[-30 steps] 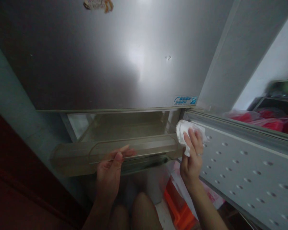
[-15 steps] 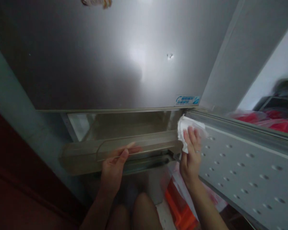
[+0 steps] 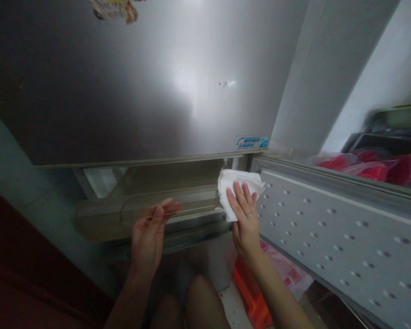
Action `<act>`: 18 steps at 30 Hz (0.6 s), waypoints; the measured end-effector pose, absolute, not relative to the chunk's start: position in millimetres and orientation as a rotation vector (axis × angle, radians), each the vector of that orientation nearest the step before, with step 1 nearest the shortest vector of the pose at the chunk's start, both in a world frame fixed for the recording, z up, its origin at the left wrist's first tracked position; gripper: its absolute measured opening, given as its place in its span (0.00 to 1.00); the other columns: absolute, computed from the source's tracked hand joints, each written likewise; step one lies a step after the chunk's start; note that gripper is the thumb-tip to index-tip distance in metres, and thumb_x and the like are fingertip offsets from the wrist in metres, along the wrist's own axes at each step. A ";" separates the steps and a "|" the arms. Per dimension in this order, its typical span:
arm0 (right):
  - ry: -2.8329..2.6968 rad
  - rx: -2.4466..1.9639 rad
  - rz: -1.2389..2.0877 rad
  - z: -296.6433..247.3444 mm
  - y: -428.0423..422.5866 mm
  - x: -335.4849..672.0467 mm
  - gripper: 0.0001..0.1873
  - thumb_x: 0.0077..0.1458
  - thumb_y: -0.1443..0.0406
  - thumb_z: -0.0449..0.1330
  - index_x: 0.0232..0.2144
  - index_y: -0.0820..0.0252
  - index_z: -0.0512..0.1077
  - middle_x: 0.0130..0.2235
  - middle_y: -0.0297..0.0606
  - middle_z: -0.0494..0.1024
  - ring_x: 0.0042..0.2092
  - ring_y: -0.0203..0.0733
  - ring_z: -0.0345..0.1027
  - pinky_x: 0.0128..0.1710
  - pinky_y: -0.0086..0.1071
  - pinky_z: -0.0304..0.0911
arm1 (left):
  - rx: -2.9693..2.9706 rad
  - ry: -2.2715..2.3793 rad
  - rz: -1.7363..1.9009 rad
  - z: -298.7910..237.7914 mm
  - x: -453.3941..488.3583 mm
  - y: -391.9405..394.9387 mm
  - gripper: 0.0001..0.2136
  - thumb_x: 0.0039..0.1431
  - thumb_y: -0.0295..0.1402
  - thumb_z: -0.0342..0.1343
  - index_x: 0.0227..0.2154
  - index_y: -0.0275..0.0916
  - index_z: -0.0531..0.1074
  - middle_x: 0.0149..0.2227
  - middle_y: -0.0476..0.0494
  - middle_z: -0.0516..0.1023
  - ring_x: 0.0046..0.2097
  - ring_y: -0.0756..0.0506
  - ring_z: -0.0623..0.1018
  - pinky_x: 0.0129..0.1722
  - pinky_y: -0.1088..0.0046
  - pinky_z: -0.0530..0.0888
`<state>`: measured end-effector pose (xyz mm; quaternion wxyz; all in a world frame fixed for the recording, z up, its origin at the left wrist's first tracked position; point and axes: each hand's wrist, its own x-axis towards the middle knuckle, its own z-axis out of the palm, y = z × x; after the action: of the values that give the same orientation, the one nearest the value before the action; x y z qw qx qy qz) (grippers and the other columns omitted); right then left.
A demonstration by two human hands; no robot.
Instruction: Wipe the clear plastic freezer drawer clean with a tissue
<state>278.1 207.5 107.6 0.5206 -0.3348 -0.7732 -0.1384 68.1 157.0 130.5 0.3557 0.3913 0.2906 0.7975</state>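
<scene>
White cloth (image 3: 239,177), likely soft and light, is held beneath the right hand (image 3: 246,226)'s fanned fingers; the left hand (image 3: 149,237) pinches the drawer (image 3: 99,217) rim, probably stiff, best gripped there.

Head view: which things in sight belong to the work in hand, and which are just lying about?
In use:
- folded white cloth or paper, held by the right hand
- translucent drawer, its front edge held by the left hand

Lying about:
- orange container
- pink-and-white plastic bag
- red items in clear plastic
</scene>
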 end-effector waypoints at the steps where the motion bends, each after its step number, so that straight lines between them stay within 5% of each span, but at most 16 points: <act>1: -1.821 -0.816 -0.327 106.7 210.4 283.4 0.36 0.61 0.77 0.44 0.67 0.47 0.45 0.70 0.30 0.45 0.71 0.45 0.35 0.68 0.54 0.33 | 1.019 0.753 2.057 130.2 70.0 155.9 0.09 0.50 0.40 0.67 0.32 0.40 0.81 0.32 0.46 0.84 0.36 0.48 0.83 0.43 0.74 0.78; 8: -1.622 -0.867 -0.281 104.6 224.3 293.8 0.33 0.64 0.73 0.43 0.67 0.44 0.46 0.70 0.33 0.42 0.71 0.48 0.33 0.65 0.61 0.41 | 1.049 0.799 2.024 130.6 75.5 153.0 0.11 0.51 0.42 0.66 0.33 0.40 0.81 0.32 0.46 0.84 0.36 0.48 0.83 0.43 0.75 0.77; 18: -1.749 -0.861 -0.298 105.6 190.4 233.4 0.36 0.62 0.75 0.43 0.68 0.45 0.42 0.70 0.34 0.47 0.71 0.46 0.34 0.66 0.59 0.33 | 1.090 0.937 1.844 120.8 58.0 132.4 0.16 0.54 0.39 0.65 0.43 0.38 0.76 0.36 0.43 0.83 0.40 0.47 0.82 0.46 0.72 0.77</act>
<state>233.4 190.4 105.6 0.5522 -0.3639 -0.7394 -0.1262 58.0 132.4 120.8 0.3910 0.4291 0.3690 0.7258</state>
